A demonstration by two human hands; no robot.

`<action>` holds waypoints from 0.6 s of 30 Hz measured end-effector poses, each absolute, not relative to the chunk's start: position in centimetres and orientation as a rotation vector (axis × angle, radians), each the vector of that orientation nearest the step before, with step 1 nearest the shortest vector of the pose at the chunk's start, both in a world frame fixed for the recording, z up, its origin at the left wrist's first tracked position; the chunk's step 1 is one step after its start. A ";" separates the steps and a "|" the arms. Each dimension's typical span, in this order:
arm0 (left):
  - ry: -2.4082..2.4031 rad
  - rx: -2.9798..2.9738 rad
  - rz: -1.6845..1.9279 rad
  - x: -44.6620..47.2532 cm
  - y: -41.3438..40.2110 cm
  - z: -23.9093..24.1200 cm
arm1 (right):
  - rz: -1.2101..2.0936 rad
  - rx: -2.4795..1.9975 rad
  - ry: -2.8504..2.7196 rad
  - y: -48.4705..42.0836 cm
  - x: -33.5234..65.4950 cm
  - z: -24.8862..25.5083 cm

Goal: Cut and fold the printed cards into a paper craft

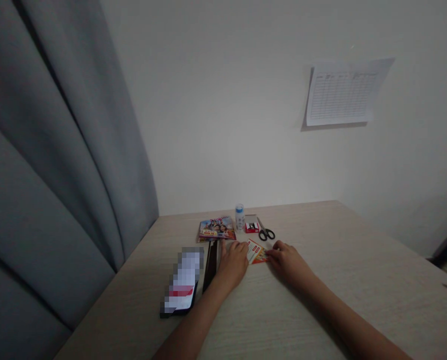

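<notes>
My left hand [233, 262] lies palm down on the wooden table [321, 300], its fingers pressing the left edge of a small red and orange paper card [257, 252]. My right hand [287, 260] rests on the table at the card's right edge, fingers curled and touching it. The card lies flat between the two hands.
Behind the hands lie a colourful booklet [216, 228], a small white bottle with a blue label [239, 216], a red and white small box [251, 226] and black scissors [265, 231]. A phone [182, 290] and a dark flat strip [210, 265] lie left. Grey curtain [51, 175] hangs left.
</notes>
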State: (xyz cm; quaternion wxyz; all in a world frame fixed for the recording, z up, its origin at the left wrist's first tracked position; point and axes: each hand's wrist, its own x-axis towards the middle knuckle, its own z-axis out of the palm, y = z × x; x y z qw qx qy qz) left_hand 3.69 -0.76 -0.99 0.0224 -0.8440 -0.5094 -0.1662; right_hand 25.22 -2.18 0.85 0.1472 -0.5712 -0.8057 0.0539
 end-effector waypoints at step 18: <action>-1.598 -2.636 -0.416 3.4 -0.1 -1.5 | 0.131 -1.651 -2.327 -2.2 25.1 1.0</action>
